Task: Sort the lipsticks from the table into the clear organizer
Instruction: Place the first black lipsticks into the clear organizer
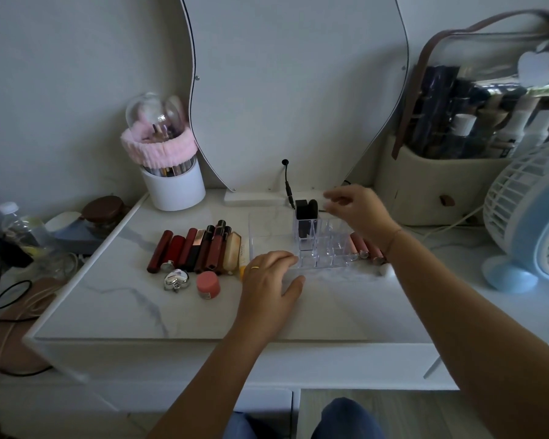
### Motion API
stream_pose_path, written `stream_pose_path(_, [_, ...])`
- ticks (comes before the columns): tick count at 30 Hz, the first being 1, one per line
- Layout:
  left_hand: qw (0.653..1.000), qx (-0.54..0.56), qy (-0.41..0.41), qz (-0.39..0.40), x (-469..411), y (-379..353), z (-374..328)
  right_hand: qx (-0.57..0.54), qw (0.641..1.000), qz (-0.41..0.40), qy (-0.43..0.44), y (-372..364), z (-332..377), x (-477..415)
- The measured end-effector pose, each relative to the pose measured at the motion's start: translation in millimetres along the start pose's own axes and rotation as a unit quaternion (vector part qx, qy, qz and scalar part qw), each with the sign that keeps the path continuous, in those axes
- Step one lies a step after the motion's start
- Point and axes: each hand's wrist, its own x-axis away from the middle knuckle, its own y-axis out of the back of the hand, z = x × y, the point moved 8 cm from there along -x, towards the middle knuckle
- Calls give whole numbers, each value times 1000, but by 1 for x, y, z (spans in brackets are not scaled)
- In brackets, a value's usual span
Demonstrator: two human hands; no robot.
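A clear organizer (322,245) with several small compartments stands mid-table. Two black lipsticks (305,210) stand upright in its back-left slots. My left hand (271,280) rests flat on the table, fingertips touching the organizer's front-left corner, holding nothing. My right hand (357,209) hovers over the organizer's back right, fingers loosely spread and empty. A row of red, brown and beige lipsticks (200,248) lies to the left of the organizer. Several pink tubes (363,248) lie to its right, partly hidden behind my right wrist.
A silver heart-shaped case (176,280) and a pink-capped jar (208,285) sit in front of the left row. A white brush holder (171,182) stands back left, a mirror (295,90) behind, a cosmetics bag (450,182) and a blue fan (533,223) at right.
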Motion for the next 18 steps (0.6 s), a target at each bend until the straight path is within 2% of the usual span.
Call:
stream_pose_path(2, [1000, 0, 1, -1, 0, 0, 0, -29, 998, -53, -31, 29, -19, 6])
stream_pose_path(5, [1000, -1, 2, -1, -1, -1, 0, 5, 989, -93, -111, 62, -60, 17])
stream_pose_path(10, [1000, -6, 6, 2, 0, -1, 1, 102, 974, -14, -202, 58, -95, 30])
stream_pose_path(18, [1000, -7, 6, 5, 0, -1, 0, 200, 954, -1, -223, 43, -87, 29])
